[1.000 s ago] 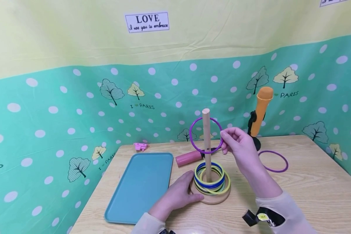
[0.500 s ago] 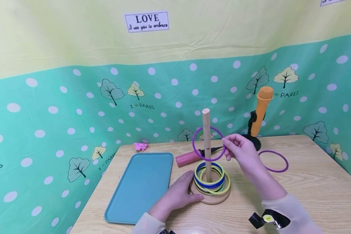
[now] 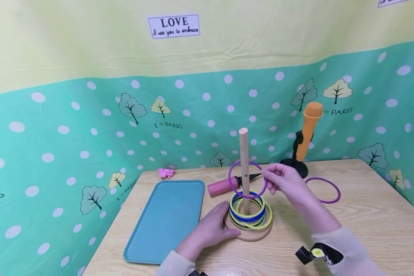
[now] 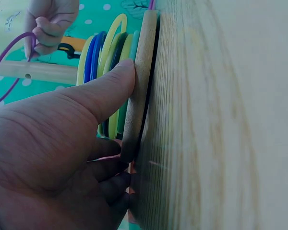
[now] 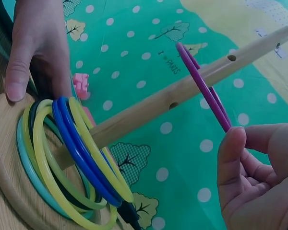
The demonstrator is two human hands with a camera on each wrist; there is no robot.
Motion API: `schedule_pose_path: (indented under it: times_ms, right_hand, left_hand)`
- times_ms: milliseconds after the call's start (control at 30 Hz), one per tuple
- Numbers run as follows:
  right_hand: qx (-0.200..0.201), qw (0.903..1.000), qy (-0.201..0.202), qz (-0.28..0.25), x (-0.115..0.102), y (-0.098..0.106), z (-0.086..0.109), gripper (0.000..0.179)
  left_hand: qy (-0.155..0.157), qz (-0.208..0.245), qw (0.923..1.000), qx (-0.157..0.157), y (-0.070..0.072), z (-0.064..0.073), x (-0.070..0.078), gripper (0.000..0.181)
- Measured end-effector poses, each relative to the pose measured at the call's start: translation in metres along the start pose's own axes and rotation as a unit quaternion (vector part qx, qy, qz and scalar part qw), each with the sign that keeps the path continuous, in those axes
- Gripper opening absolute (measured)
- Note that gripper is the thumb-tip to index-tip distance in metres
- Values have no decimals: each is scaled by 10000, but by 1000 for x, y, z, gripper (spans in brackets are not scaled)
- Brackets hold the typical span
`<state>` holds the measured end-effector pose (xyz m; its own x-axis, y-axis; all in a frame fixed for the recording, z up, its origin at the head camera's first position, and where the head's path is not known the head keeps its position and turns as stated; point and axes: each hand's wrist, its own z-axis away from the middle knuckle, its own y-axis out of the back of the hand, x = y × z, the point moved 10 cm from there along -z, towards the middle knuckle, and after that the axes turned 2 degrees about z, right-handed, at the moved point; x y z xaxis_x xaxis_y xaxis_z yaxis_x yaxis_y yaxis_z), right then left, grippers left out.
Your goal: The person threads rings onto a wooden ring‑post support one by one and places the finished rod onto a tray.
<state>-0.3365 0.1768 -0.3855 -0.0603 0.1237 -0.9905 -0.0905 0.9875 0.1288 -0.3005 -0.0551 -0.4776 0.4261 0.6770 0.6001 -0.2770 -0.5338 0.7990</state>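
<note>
Several yellow, blue, black and green rings (image 3: 247, 219) lie stacked around a wooden peg (image 3: 243, 153) on its round wooden base (image 3: 252, 237). My right hand (image 3: 287, 184) pinches a purple ring (image 5: 206, 91) between thumb and fingertips. That ring encircles the peg, tilted steeply, just above the stack. At the left side of the base, my left hand (image 3: 210, 227) holds its edge. In the left wrist view the thumb (image 4: 116, 84) presses against the base beside the rings, while the other fingers curl at the far side, partly hidden.
A teal tray (image 3: 165, 222) lies left of the base. Behind the peg are a pink pump (image 3: 222, 187) and, further left, a small pink toy (image 3: 166, 173). An orange microphone (image 3: 307, 132) stands at the back right, near another purple ring (image 3: 339, 195).
My right hand has lowered the purple ring along the peg, from near its top to just above the stacked rings. My left hand has stayed on the base.
</note>
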Motion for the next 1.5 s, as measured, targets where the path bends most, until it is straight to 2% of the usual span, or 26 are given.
schedule_pose_path:
  times_ms: [167, 400, 733, 1000, 1300, 1500]
  right_hand:
    - [-189, 9993, -161, 262, 8, -2, -2, 22]
    - [-513, 9979, -178, 354, 20, -7, -6, 24]
    - [-741, 9944, -460, 588, 41, -13, -10, 26]
    - [-1005, 9920, -418, 633, 51, -21, -12, 23]
    - [-989, 9919, -578, 555, 62, -22, -11, 25]
    - [-928, 9925, -631, 492, 67, -22, -12, 24]
  left_hand:
    - [50, 6, 10000, -38, -1, 0, -1, 105]
    - [42, 87, 9999, -42, -1, 0, -1, 106]
    - [-45, 171, 9998, 2, 0, -1, 0, 105]
    - [-52, 197, 9998, 11, 1, -1, 0, 105]
    - [-140, 195, 9997, 28, 1, -3, 1, 104]
    - [-82, 190, 9998, 18, 0, -2, 1, 103]
